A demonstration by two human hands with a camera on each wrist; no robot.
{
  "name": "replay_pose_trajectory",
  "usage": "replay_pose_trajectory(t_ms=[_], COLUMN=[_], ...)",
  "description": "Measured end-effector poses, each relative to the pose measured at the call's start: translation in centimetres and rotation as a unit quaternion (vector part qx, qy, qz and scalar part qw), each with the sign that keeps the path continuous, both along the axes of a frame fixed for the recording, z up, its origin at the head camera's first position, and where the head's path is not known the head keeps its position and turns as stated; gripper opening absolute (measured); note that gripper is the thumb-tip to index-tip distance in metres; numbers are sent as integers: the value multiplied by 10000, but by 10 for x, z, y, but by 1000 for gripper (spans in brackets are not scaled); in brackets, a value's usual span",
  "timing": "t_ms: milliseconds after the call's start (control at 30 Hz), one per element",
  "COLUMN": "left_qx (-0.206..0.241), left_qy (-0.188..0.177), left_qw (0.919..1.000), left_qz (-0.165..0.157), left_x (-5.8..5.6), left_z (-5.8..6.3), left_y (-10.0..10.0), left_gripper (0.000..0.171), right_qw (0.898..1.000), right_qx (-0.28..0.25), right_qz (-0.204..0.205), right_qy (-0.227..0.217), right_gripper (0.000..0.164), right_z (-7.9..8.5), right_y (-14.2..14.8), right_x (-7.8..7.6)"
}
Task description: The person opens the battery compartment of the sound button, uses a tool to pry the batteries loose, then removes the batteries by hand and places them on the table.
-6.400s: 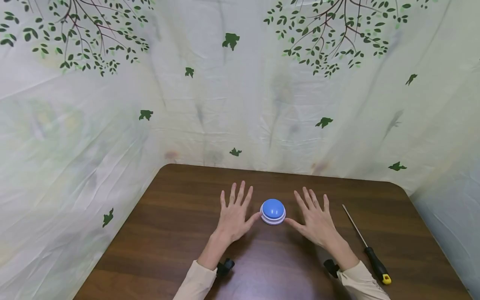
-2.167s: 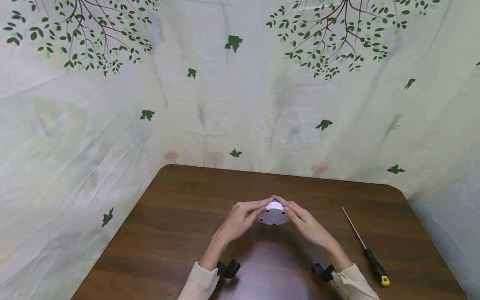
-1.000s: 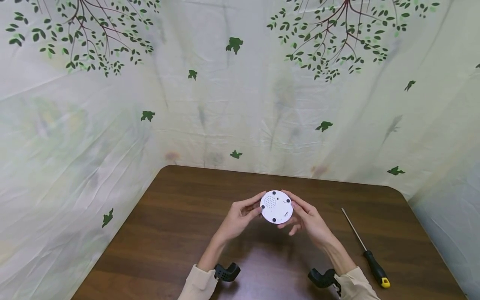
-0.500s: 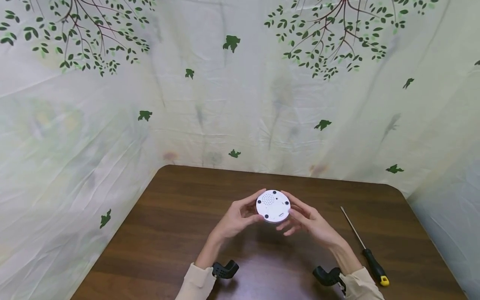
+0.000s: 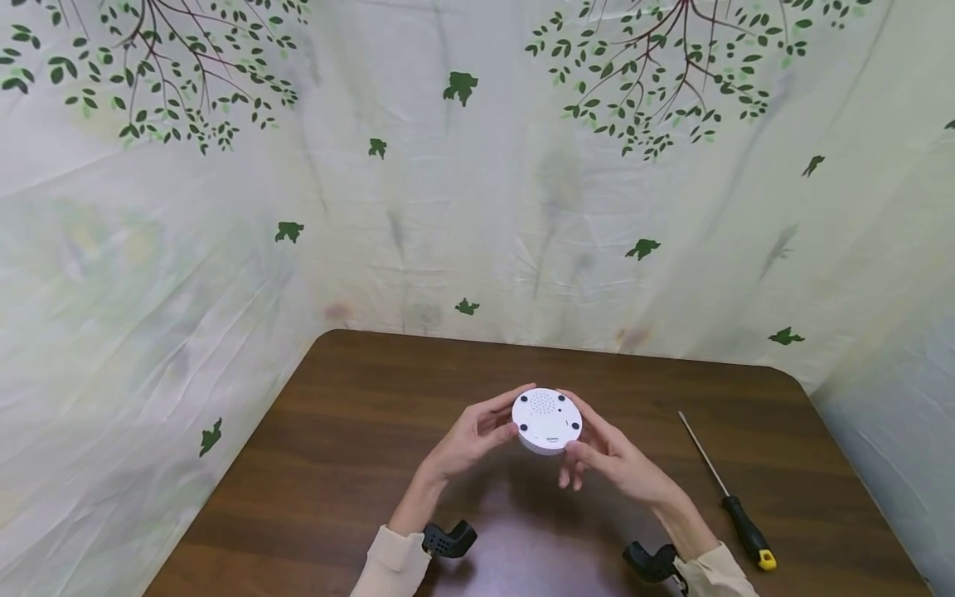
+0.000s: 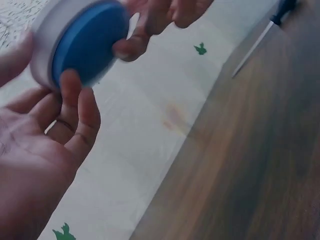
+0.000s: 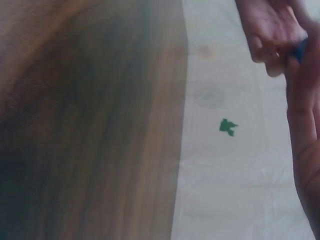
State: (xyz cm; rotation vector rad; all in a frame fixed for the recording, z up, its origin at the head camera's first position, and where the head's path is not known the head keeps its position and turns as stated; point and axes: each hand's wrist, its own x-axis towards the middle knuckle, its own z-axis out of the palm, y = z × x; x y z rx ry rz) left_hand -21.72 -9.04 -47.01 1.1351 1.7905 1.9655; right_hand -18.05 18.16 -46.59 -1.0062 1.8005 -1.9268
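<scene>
A round push button [image 5: 548,419] is held up off the table between both hands, its white underside turned toward the head camera. Small dark feet, a patch of speaker holes and a small slot show on that side. In the left wrist view, the button's blue dome [image 6: 95,45] faces away from the white base. My left hand [image 5: 472,435] grips the left edge, thumb on the near rim and fingertips on the dome. My right hand [image 5: 622,456] pinches the right edge, with its lower fingers hanging loose underneath. The right wrist view shows only a sliver of blue between the fingers.
A screwdriver [image 5: 739,506] with a black and yellow handle lies on the brown wooden table [image 5: 373,398], right of my right hand. A pale curtain [image 5: 507,207] with leaf prints hangs behind the table and at its sides. Black camera mounts [image 5: 449,539] sit on both wrists.
Earlier the button stood dome up on the table between spread hands. Both hands have since lifted it and turned its underside up. In the last half second it has rotated and dropped slightly.
</scene>
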Motion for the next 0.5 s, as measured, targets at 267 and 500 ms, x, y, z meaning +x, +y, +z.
replay_pose_trajectory(t_ms=[267, 500], left_qx=[-160, -822], left_qy=[-419, -196], left_qw=[9987, 9928], left_qz=[232, 847], left_x=[5, 5], left_z=[0, -4], left_y=[12, 27], left_gripper=[81, 92], right_qw=[9936, 9732], right_qx=[313, 1183], right_qz=[-1055, -1883], right_qy=[267, 577], right_gripper=[72, 73], right_z=[-4, -4], right_y=[-9, -15], right_x=[7, 11])
